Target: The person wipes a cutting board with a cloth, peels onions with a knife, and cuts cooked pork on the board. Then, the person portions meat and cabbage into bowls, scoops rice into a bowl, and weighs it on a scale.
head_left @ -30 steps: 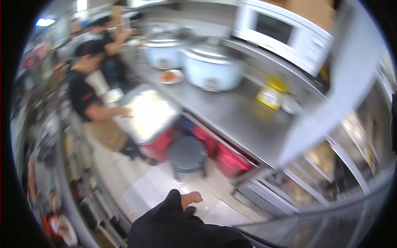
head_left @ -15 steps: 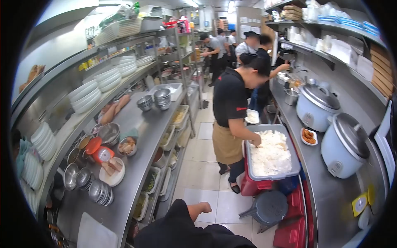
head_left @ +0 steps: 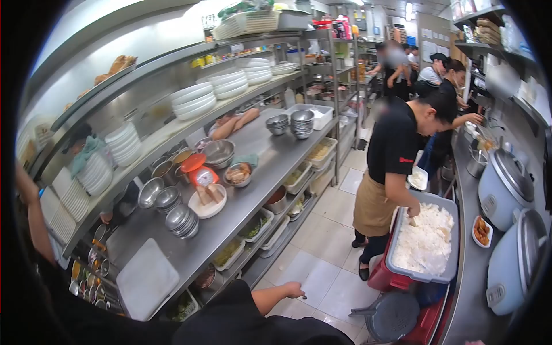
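Observation:
My right hand point(head_left: 293, 289) hangs low over the tiled floor, beside the steel counter point(head_left: 253, 172). Its fingers are curled; a small dark spot shows under them, but I cannot make out whether they hold anything. My left arm is raised at the far left, near stacked white plates point(head_left: 95, 172). The left hand point(head_left: 26, 187) is at the dark edge of the view, its fingers unclear. On the counter lie a white cutting board point(head_left: 148, 279), stacked metal bowls point(head_left: 181, 221), a white dish point(head_left: 201, 213) with pale meat pieces and an orange kitchen scale point(head_left: 201, 172).
In the aisle a co-worker point(head_left: 397, 144) in a tan apron reaches into a grey tub point(head_left: 422, 276) of rice. A grey stool point(head_left: 391, 316) stands close to it. Rice cookers point(head_left: 509, 184) line the right counter. Food trays point(head_left: 259, 224) fill shelves below the left counter.
The view has turned left and tilted, so the scene has moved right. My raised left arm has come into view. My right hand stays low and curled. The co-worker still reaches into the rice.

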`<move>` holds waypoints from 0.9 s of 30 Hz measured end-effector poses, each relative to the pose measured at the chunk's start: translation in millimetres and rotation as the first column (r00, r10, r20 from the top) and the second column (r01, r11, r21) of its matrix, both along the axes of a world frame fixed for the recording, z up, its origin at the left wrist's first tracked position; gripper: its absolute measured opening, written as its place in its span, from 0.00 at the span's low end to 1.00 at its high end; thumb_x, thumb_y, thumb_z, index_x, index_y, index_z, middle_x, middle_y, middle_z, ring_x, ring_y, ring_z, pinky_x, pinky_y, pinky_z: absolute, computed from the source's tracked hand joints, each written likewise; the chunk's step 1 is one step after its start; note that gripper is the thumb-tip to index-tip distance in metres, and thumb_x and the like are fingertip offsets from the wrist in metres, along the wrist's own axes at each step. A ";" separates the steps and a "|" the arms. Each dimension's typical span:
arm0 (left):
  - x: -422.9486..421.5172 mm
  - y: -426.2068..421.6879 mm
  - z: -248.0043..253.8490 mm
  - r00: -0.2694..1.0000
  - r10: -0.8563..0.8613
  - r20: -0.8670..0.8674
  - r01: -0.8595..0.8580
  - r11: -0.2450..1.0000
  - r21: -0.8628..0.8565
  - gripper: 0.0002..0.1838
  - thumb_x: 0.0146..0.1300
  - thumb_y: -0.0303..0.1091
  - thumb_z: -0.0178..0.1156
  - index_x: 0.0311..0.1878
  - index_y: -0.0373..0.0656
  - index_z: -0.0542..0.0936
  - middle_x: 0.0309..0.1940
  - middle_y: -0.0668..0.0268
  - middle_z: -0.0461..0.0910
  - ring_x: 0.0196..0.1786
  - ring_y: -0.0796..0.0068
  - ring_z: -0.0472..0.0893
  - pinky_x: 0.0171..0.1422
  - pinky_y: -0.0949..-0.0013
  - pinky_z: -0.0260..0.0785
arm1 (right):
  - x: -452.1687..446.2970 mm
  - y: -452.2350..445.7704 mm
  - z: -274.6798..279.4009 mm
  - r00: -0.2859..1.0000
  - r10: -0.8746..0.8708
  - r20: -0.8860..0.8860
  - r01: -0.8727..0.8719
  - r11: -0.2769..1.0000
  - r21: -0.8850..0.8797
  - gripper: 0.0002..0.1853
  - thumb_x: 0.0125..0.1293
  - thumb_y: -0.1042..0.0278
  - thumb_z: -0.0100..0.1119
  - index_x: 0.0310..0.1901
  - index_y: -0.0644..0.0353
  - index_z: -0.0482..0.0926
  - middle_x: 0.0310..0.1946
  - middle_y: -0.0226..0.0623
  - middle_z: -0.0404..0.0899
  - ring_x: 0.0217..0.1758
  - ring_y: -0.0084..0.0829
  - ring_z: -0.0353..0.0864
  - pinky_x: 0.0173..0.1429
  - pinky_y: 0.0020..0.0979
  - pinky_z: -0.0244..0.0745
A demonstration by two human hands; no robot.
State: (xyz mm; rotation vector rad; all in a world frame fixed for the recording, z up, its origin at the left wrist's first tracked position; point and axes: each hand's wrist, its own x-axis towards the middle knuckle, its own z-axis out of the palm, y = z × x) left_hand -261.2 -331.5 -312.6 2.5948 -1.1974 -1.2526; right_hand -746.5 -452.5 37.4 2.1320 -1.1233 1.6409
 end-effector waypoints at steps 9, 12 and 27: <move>3.5 71.3 -36.3 0.976 0.166 0.144 -0.188 0.969 0.161 0.32 0.63 0.51 0.56 0.58 0.30 0.77 0.57 0.45 0.79 0.61 0.49 0.78 0.65 0.56 0.70 | 27.3 -58.1 -8.6 0.950 0.310 -0.041 -0.307 0.950 0.052 0.02 0.60 0.79 0.64 0.31 0.64 0.80 0.33 0.47 0.78 0.33 0.43 0.79 0.37 0.38 0.74; -29.1 71.0 -25.1 0.975 0.182 0.125 -0.196 0.974 0.117 0.33 0.64 0.51 0.56 0.62 0.31 0.74 0.60 0.45 0.76 0.63 0.48 0.76 0.67 0.55 0.69 | 15.5 -69.0 -18.8 0.944 0.329 -0.036 -0.327 0.944 0.033 0.02 0.60 0.78 0.64 0.32 0.64 0.80 0.33 0.48 0.78 0.33 0.43 0.79 0.36 0.38 0.74; -156.9 30.4 8.9 0.993 0.120 0.020 -0.113 0.971 -0.212 0.34 0.66 0.52 0.56 0.66 0.35 0.69 0.55 0.35 0.75 0.61 0.40 0.75 0.64 0.51 0.70 | 44.3 -61.7 -23.4 0.625 0.781 0.006 -0.765 0.611 0.206 0.06 0.56 0.77 0.69 0.35 0.63 0.81 0.37 0.46 0.79 0.38 0.42 0.81 0.43 0.38 0.78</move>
